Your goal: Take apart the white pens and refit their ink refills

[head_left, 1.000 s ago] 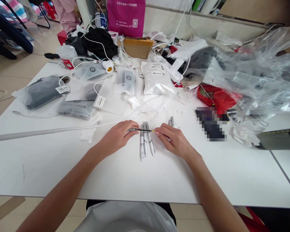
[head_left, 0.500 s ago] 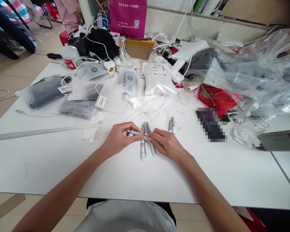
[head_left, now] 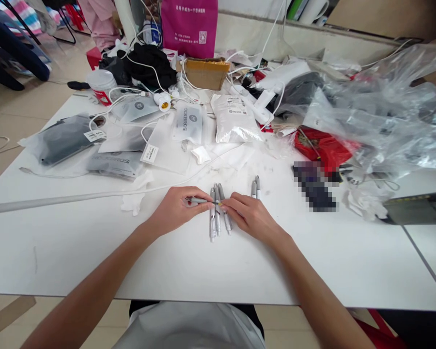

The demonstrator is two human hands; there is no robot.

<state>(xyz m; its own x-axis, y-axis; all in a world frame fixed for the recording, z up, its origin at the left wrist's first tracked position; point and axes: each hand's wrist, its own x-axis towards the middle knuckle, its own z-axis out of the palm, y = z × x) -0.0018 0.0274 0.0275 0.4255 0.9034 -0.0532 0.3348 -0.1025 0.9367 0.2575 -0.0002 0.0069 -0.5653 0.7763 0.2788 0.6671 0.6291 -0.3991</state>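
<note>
Between thumb and fingers, my left hand [head_left: 181, 208] grips a grey pen part [head_left: 198, 199] that points toward the right. My right hand [head_left: 249, 212] is pinched around a small yellowish tip [head_left: 219, 204] at the end of that part; what else its fingers hold is hidden. Beneath and between the hands, three grey and white pens [head_left: 218, 220] lie side by side on the white table [head_left: 189, 271]. Two more pens [head_left: 256, 188] lie just beyond my right hand, their lower ends hidden behind it.
Packaged items in frosted bags [head_left: 112, 162] lie at the left, crossed by white cables. A white parcel [head_left: 236, 118] and a cardboard box [head_left: 207, 73] stand farther back. At the right are a red bag [head_left: 330, 152], a blurred dark object [head_left: 314, 188] and clear plastic [head_left: 388, 121].
The pen part in my left hand has tilted slightly, and a thin dark section now shows between it and the yellowish tip. The whole view has shifted slightly.
</note>
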